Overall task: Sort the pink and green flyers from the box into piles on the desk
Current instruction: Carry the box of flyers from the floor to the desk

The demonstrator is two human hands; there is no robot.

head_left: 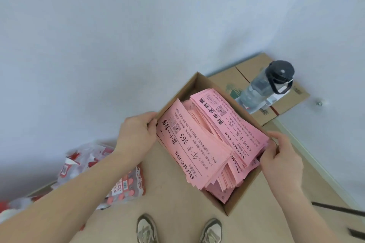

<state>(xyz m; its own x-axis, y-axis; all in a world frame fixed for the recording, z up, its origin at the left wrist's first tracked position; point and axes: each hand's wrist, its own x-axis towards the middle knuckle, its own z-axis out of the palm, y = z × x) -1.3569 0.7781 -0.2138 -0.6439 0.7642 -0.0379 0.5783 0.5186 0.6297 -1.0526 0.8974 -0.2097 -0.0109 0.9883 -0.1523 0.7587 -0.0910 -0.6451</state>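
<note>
The left hand grips the left wall of the box, thumb over the rim, fingers hidden behind the cardboard. The right hand clamps the opposite rim. Inside, pink flyers lie in 2 slumped stacks, the lower sheets covered. The 2 shoes below are cut off by the frame edge.

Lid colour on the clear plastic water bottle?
Dark grey lid on the clear plastic water bottle; head view.

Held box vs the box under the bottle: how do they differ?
The held box is open and full of pink flyers; the rear box is shut. Left hand and right hand grip the held box's rims; the rear box carries a bottle. Both are brown cardboard.
</note>
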